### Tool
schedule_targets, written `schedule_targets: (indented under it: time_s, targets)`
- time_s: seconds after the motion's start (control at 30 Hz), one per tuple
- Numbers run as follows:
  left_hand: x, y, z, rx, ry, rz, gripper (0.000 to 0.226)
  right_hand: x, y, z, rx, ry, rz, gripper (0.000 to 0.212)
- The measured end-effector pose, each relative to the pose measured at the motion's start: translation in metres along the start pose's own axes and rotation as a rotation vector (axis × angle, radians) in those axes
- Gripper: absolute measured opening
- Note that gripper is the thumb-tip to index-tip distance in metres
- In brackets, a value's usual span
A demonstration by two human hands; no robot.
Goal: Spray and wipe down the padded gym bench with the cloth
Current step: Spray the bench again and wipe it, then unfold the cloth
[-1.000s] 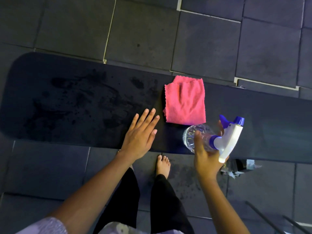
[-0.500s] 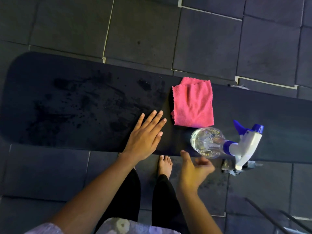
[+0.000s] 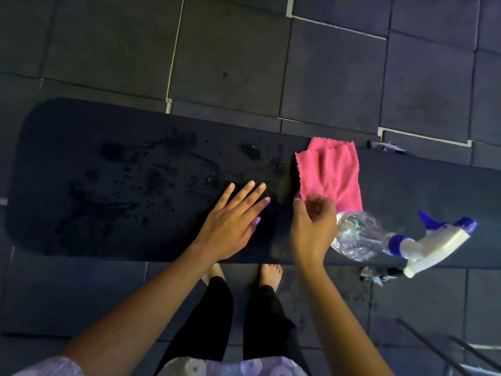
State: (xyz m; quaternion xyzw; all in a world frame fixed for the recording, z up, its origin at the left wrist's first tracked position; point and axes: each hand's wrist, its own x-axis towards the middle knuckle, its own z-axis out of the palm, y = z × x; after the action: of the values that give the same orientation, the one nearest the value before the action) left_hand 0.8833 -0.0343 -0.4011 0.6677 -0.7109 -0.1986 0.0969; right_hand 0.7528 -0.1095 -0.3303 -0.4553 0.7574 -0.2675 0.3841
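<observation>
Left of pink cloth (image 3: 329,176): counter (image 3: 81,126) sprayed, unwiped. Left hand (image 3: 230,221) flat, empty; right hand (image 3: 311,226) half-curled, empty, near cloth. Spray bottle (image 3: 379,237) laid down.

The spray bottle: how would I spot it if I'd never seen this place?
Find the long dark padded bench crossing the tiled floor. Near its right end, just below the pink cloth, the spray bottle lies on its side: clear body, white-and-blue trigger head.
</observation>
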Motion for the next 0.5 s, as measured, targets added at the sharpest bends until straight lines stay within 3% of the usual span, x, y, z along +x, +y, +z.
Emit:
schedule_targets:
  time_s: [0.1,0.23,0.37,0.5]
  targets:
    - [0.000,-0.005,0.000,-0.014,0.011,0.026,0.046,0.015,0.003,0.001,-0.415,-0.023,-0.261,0.029]
    - [0.000,-0.006,0.003,-0.001,0.039,0.032,0.045,0.031,0.008,0.004,-0.767,-0.050,-0.269,0.043]
    - [0.001,-0.009,0.000,0.014,0.046,0.039,0.044,0.043,0.008,0.006,-0.863,-0.071,-0.348,0.038]
    - [0.001,-0.010,-0.004,0.009,0.023,0.045,0.043,0.062,-0.007,0.003,-0.715,-0.071,-0.327,0.025]
